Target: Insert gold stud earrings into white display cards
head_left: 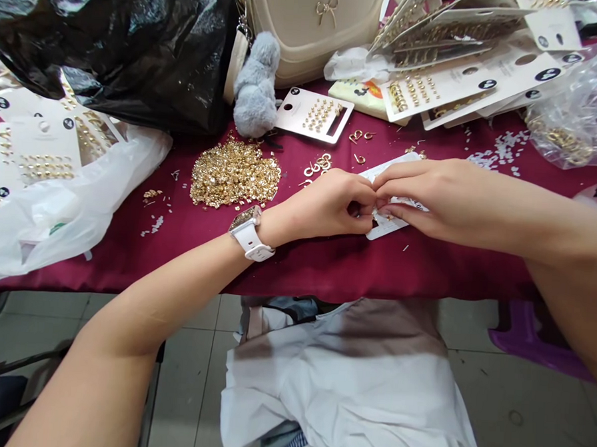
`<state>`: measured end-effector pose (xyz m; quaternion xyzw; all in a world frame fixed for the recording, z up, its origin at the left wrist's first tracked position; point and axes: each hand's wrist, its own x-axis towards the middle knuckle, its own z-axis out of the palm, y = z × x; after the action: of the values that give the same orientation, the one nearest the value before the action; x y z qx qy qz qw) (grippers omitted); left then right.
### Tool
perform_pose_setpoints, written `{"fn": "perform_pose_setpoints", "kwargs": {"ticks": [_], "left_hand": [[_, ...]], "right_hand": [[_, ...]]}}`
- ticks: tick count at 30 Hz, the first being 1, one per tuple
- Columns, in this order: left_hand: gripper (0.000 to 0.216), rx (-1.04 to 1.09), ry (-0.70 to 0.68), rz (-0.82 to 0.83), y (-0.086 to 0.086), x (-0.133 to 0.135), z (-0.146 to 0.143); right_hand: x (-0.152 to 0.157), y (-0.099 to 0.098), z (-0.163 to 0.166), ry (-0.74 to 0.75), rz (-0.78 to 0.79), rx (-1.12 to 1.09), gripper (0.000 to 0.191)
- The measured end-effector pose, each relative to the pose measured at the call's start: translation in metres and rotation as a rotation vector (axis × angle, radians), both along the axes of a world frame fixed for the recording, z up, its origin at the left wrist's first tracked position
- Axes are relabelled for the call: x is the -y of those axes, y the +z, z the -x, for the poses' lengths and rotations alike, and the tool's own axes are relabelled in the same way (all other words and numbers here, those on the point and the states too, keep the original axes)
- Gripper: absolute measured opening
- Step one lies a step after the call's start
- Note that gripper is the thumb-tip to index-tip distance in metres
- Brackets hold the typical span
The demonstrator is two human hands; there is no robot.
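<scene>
Dark red cloth point(316, 271) covers the table across the middle of the frame, with a tiled floor point(185, 371) below it and a purple stool point(537, 343) at the lower right. Right of centre, a white card point(379, 233) lies aslant near the table's front edge, partly hidden by both hands. From the left comes the left hand point(347, 203), a white-strapped watch point(250, 233) on its wrist; from the right comes the right hand point(433, 190). Their fingers are bent inward and meet over the card, hiding the tips, so I cannot tell whether either is closed on the card or on some small piece. Just beyond the left hand lie loose gold rings point(319, 164), and left of centre spreads a heap of gold pieces point(235, 173). Towards the top centre are a card of gold earrings point(294, 113), a grey plush charm point(258, 88) and a beige bag point(308, 40); more carded earrings point(466, 89) overlap at the upper right.
</scene>
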<state>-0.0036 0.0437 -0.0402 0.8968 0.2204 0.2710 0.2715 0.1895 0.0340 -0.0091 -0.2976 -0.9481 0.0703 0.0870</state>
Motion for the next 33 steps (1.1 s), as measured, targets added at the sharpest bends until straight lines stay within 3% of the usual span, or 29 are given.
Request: {"fn": "perform_pose_setpoints", "kwargs": {"ticks": [15,25,33], "left_hand": [[0.015,-0.009,0.001,-0.018,0.0002,0.0002,0.0001],[0.018,-0.034,0.004,-0.071,-0.0017,0.0017,-0.0002],[0.017,-0.011,0.017,-0.155,-0.0065,0.0043,-0.0004]], "right_hand": [[0.0011,0.0018,0.0013,-0.016,0.008,0.008,0.026],[0.0091,0.0027,0.0097,-0.229,0.086,-0.061,0.022],[0.0054,0.0021,0.0022,0.003,0.008,-0.025,0.036]]}}
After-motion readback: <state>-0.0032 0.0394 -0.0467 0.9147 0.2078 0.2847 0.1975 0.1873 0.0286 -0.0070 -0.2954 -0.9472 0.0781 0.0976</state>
